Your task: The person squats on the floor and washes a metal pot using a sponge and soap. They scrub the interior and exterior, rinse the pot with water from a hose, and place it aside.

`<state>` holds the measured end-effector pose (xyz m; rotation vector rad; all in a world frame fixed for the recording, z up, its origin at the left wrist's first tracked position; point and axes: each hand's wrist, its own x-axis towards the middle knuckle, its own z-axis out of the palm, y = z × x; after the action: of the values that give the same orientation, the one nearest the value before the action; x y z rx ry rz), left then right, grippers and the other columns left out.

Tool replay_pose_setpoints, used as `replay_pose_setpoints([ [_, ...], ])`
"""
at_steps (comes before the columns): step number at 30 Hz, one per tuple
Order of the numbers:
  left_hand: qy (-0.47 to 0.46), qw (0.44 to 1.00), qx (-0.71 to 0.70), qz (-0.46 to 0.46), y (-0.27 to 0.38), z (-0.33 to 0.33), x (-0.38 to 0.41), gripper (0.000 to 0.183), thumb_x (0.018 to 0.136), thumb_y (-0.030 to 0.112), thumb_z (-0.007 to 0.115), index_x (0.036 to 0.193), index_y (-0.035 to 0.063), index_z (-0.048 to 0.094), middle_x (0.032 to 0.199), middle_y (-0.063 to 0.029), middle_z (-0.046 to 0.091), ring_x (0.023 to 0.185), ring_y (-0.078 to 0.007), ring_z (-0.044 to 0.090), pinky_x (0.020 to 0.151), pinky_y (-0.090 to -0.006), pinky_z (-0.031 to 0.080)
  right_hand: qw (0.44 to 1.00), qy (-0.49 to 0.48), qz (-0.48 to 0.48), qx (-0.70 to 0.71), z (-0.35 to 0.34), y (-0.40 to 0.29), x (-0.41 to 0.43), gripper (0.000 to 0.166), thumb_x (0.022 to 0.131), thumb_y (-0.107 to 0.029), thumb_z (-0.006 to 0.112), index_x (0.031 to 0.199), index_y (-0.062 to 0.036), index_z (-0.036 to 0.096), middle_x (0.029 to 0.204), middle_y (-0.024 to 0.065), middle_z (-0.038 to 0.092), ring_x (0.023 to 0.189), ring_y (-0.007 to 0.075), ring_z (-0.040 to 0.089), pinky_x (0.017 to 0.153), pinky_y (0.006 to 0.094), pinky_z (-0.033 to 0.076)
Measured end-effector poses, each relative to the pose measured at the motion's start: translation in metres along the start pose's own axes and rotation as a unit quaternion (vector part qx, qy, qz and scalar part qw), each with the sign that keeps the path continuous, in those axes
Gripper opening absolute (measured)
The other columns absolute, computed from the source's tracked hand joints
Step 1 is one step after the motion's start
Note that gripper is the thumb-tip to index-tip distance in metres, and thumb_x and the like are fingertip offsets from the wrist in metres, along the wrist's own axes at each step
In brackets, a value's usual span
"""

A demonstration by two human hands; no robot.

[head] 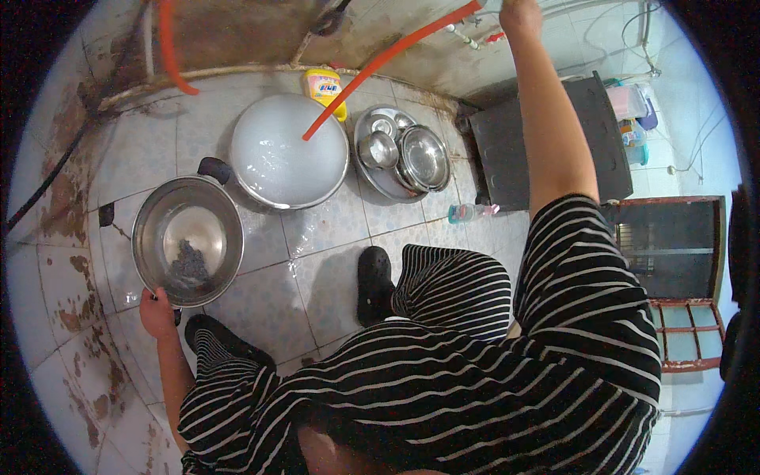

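Note:
My left hand [157,313] grips the near edge of a deep metal pot [142,237], by its dark handle [177,316]. A grey clump of what looks like steel wool [189,261] lies inside the pot, which stands tilted on the tiled floor. At the top edge of the view, my right hand [521,21] is raised near the upper end of an orange hose [380,62]. The picture's edge cuts off its fingers, so its grip is hidden. The hose's lower end hangs over a wide round basin [261,202] of whitish, cloudy water.
A metal basin [371,181] holds several metal bowls. Behind the water stands a yellow detergent container [323,83]. A clear bottle [466,213] lies on the floor before a dark cabinet [504,160]. Another orange hose [169,47] hangs at upper left. Wall taps [469,38] are at the top.

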<state>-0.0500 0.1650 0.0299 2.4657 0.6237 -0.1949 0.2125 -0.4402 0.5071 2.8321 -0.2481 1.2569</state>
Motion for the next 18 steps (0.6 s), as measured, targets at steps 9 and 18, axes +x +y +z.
replay_pose_setpoints([
  [9, 0.025, 0.999, 0.017, 0.041, -0.019, -0.008, 0.008, 0.034, 0.085, 0.033, 0.055, 0.105, 0.0062, 0.063, 0.089, -0.0161, 0.066, 0.08, -0.0349, 0.064, 0.069, -0.0443, 0.048, 0.61, -0.247, 0.716, 0.232, 0.067, 0.206, -0.381, 0.045, 0.083, -0.036, 0.06, 0.113, -0.0019, 0.057, 0.095, 0.0139, 0.063, 0.078, 0.0309, 0.061, 0.065, 0.0418, 0.05],
  [18, 0.027, 0.997, 0.034, 0.064, -0.03, -0.004, 0.014, 0.03, 0.088, 0.031, 0.053, 0.093, 0.003, 0.061, 0.077, -0.0168, 0.064, 0.069, -0.0361, 0.06, 0.062, -0.046, 0.044, 0.443, -0.206, 0.761, 0.427, 0.165, 0.286, -0.506, 0.038, 0.089, -0.036, 0.056, 0.11, -0.0043, 0.051, 0.095, 0.0167, 0.06, 0.076, 0.0282, 0.063, 0.057, 0.0378, 0.056],
])
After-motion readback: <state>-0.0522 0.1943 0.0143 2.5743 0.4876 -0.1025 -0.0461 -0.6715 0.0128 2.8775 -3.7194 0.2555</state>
